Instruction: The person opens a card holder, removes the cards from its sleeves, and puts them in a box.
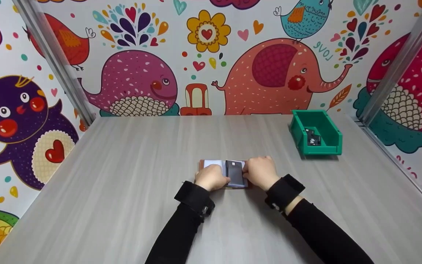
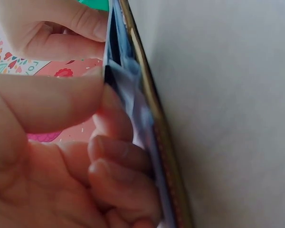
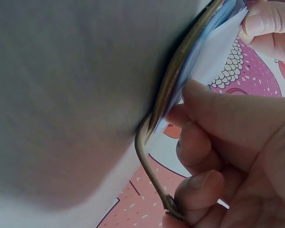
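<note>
A brown card holder (image 1: 201, 164) lies spread on the table, its clear plastic sleeves (image 2: 133, 90) fanned above the cover. A dark card with a chip (image 1: 235, 173) shows on the right-hand page. My left hand (image 1: 211, 178) pinches a sleeve edge by the card's left side between thumb and forefinger, other fingers curled against the pages. On the opposite side my right hand (image 1: 261, 171) pinches the edge of the sleeves. Beside its lower fingers a strap with a snap (image 3: 149, 166) sticks out from the cover. Whether the card sits fully inside its sleeve I cannot tell.
A green bin (image 1: 321, 149) stands at the back right of the wood-grain table (image 1: 141, 154), with several small dark items (image 1: 312, 138) inside. Cartoon-printed walls (image 1: 203, 66) and metal posts (image 1: 55, 62) border the table.
</note>
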